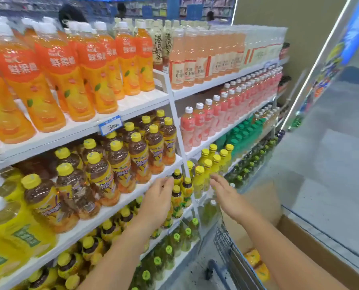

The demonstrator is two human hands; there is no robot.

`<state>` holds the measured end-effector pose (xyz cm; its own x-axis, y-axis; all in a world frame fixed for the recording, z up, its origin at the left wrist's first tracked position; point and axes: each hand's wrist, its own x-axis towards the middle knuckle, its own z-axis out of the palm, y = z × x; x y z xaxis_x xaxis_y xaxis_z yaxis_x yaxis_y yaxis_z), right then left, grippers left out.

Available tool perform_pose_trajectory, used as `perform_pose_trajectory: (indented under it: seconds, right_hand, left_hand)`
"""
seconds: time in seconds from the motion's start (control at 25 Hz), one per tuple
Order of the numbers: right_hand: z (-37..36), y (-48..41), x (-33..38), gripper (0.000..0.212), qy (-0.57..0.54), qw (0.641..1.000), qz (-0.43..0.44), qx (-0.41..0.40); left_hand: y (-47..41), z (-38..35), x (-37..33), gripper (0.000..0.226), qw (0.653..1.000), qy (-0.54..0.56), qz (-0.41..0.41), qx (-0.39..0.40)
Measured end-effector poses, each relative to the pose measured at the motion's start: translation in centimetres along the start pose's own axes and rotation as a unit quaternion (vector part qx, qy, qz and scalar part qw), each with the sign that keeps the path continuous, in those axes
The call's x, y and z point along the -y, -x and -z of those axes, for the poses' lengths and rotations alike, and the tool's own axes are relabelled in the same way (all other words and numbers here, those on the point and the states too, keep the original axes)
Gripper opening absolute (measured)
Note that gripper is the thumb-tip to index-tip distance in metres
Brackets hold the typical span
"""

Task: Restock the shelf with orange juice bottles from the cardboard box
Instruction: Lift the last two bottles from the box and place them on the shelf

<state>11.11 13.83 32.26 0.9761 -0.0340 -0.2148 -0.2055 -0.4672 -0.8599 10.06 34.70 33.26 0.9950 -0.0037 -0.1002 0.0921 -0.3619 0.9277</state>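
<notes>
Orange juice bottles (103,65) with white caps and orange labels stand in rows on the top shelf (132,101) at the left. The cardboard box (312,245) sits in a wire cart at the lower right, with orange bottles (255,262) lying inside it. My left hand (158,197) reaches toward the third shelf, fingertips by the cap of a small dark bottle (176,174); whether it touches is unclear. My right hand (226,195) hovers with straight fingers in front of the yellow-capped bottles (207,164), holding nothing.
Iced tea bottles (120,162) fill the second shelf, pink drinks (212,114) and green-capped bottles (243,130) the bays to the right. The blue-handled wire cart (224,243) stands against the shelving. A glass fridge door (331,122) bounds the aisle at the right. People stand beyond the shelving.
</notes>
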Motion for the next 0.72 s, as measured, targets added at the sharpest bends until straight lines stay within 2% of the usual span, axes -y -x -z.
perform_pose_trajectory:
  seconds: [0.2, 0.32, 0.4, 0.48, 0.72]
  right_hand:
    - [5.5, 5.9, -9.9, 0.047, -0.018, 0.991, -0.099, -0.087]
    - [8.6, 8.8, -16.1, 0.049, -0.038, 0.978, -0.160, -0.132]
    - [10.3, 10.5, -19.8, 0.048, -0.048, 0.968, -0.196, -0.150]
    - [11.8, 11.8, -23.7, 0.046, -0.070, 0.957, -0.229, -0.162]
    - [13.3, 13.1, -35.2, 0.043, -0.134, 0.932, -0.302, -0.151]
  left_hand:
    - [1.5, -10.1, 0.8, 0.055, 0.985, -0.071, 0.017, 0.153]
    - [2.2, -16.6, 0.5, 0.055, 0.966, -0.107, 0.018, 0.236]
    - [2.5, -20.9, 0.9, 0.063, 0.949, -0.123, 0.027, 0.288]
    - [2.5, -25.4, 1.9, 0.069, 0.934, -0.149, 0.036, 0.323]
    - [2.2, -36.1, 5.6, 0.064, 0.889, -0.240, 0.088, 0.379]
